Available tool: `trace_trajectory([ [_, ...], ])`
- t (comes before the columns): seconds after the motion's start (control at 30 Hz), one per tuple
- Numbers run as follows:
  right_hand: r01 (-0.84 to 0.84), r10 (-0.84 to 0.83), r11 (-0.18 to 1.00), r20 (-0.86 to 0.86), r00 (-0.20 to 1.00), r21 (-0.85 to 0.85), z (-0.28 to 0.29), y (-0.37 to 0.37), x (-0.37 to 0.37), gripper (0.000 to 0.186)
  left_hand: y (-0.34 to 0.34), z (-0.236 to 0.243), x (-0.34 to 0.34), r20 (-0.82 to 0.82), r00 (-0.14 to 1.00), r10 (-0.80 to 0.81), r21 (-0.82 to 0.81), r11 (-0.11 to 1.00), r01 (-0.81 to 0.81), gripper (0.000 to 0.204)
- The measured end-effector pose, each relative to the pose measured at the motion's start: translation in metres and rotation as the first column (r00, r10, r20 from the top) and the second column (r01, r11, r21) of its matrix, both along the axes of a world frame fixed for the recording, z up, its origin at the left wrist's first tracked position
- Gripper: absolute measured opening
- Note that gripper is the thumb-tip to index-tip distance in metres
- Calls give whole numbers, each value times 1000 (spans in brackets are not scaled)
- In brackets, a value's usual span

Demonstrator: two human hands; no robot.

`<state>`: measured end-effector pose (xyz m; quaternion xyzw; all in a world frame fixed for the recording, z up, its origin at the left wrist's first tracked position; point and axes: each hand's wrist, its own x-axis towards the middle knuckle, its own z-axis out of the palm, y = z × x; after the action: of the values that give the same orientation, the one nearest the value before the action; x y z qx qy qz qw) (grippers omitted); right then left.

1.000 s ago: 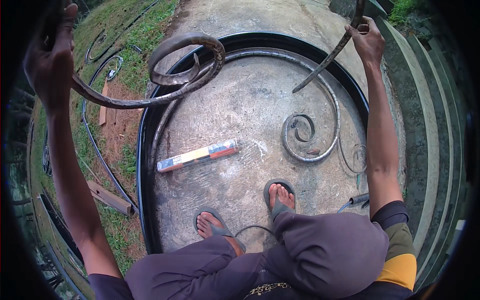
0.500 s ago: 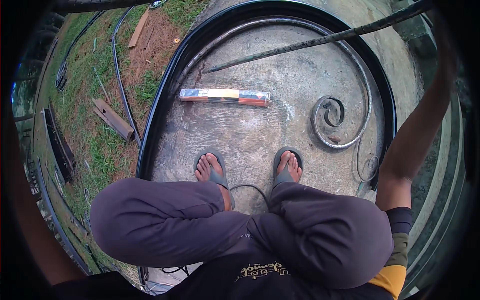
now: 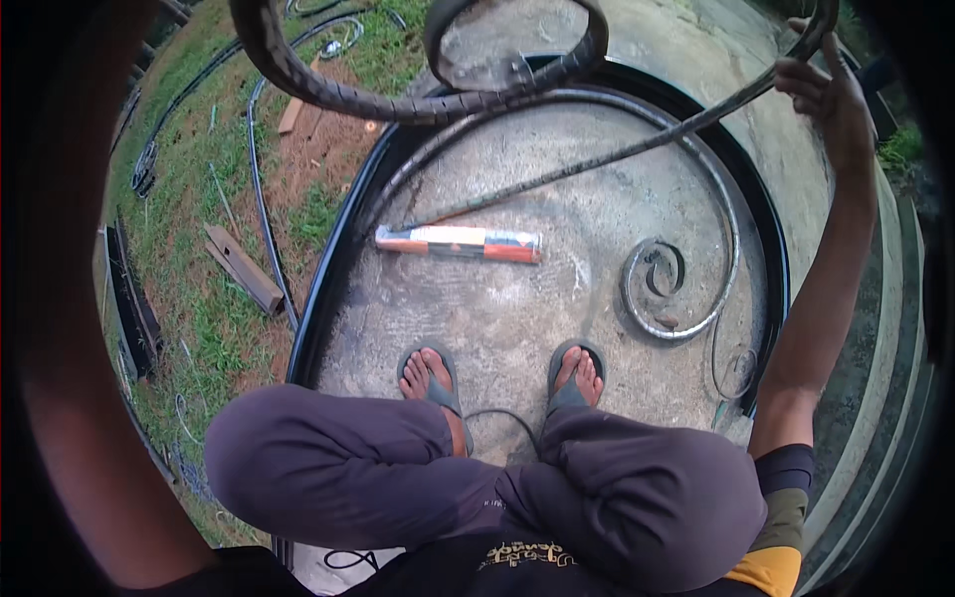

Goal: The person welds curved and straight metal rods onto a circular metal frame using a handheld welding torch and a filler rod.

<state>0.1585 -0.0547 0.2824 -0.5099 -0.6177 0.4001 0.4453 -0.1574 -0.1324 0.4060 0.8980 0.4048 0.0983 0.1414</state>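
Note:
My right hand (image 3: 836, 119) at the upper right holds a long dark, segmented metal bar (image 3: 637, 144), which runs down leftward to its far end by a long multicoloured package (image 3: 458, 242); whether they touch I cannot tell. My left forearm rises along the dark left edge, with the hand out of sight. A curled section of dark segmented metal (image 3: 338, 99) hangs across the top. On the concrete (image 3: 477, 308) lies a silvery curved bar (image 3: 729, 229) ending in a spiral, inside a larger black curved rail (image 3: 771, 259).
Grass and bare soil (image 3: 219, 159) on the left hold wooden pieces (image 3: 244, 269), dark metal lengths (image 3: 134, 298) and long tubes. My sandalled feet are on the concrete. A cable (image 3: 502, 413) runs between them. Concrete ledges (image 3: 875, 378) line the right side.
The held bar has swung round, its lower end moving left to near the package. The curled piece rose out of sight and shows again higher up. My left hand left view; my left foot moved forward.

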Motion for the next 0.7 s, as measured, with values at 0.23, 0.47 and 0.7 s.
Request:
trace_trajectory([
  [0.23,-72,-3,969,-303,953,-236,-3,-7,49,80,-20,40,6,15,994,-106,-141,984,107,64],
  [0.47,-126,194,844,78,978,-522,-1,-7,98,37,17,-98,-10,410,881,-236,-273,890,365,74],
  [0.7,223,-12,964,810,586,-147,-112,-37,105,54,64,-301,-75,-223,966,132,-352,913,-206,66],
])
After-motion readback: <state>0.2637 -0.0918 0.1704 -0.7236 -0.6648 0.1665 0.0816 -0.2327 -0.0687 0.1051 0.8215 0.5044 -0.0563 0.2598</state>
